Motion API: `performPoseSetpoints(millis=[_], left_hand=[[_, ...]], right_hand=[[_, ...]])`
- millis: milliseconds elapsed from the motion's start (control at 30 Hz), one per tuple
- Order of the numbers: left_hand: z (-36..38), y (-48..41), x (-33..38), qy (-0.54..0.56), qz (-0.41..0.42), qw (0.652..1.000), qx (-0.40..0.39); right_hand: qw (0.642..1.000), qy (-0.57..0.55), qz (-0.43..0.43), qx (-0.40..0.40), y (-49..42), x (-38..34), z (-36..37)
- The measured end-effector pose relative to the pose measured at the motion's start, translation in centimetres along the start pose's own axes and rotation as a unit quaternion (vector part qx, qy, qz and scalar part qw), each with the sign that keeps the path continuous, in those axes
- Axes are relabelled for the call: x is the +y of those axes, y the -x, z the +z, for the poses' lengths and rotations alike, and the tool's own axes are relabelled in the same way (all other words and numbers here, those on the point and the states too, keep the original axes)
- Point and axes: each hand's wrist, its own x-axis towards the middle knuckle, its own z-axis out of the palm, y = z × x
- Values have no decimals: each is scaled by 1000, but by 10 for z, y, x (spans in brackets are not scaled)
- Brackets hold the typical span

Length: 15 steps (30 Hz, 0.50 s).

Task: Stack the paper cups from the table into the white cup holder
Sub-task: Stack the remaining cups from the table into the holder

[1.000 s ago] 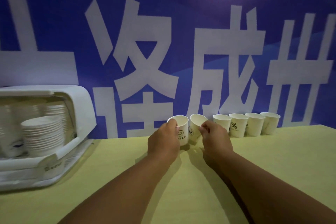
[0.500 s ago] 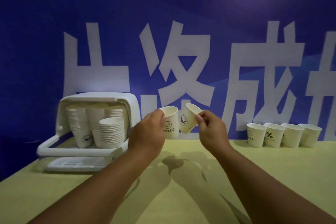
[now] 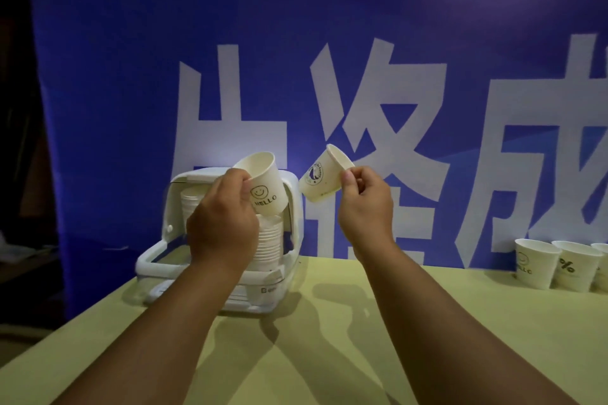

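The left hand point(image 3: 223, 220) grips a smiley cup point(image 3: 263, 187) round its side, fingers curled about the wall. The cup is tilted, its mouth leaning up and to the left and its base low over the front stack point(image 3: 269, 240) inside the white cup holder point(image 3: 293, 207). Whether the base already touches the top rim of that stack is hard to tell, since the hand covers part of it. A second stack point(image 3: 189, 204) stands further back in the holder, behind the left hand. The right hand point(image 3: 365, 204) pinches the rim of a badge cup point(image 3: 320, 179) between thumb and fingers. It holds the cup in the air just to the right of the holder's wall, base pointing down and left. The holder sits near the far left corner of the table point(image 3: 329, 355), close to the left edge, which runs diagonally down the frame. A row of cups point(image 3: 534, 266) stands upright along the back edge at the far right, against the banner point(image 3: 329, 43), and runs out of frame. Between holder and row lies a broad stretch of open tabletop.
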Motion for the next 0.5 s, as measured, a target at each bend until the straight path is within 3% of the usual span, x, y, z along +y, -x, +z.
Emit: performPoseSetpoints(millis=[267,400,500], left_hand=[[11,4,-25,-111,-19,981,-157],[18,12,-31,-69,-66,974,-207],[19,18,-37,-29,-37,979,-197]], right_hand=[[1000,-3,6,-19,10,3,28],[999,1,-20,-35,12,1,32],[997,10,-37,-68,17,0,36]])
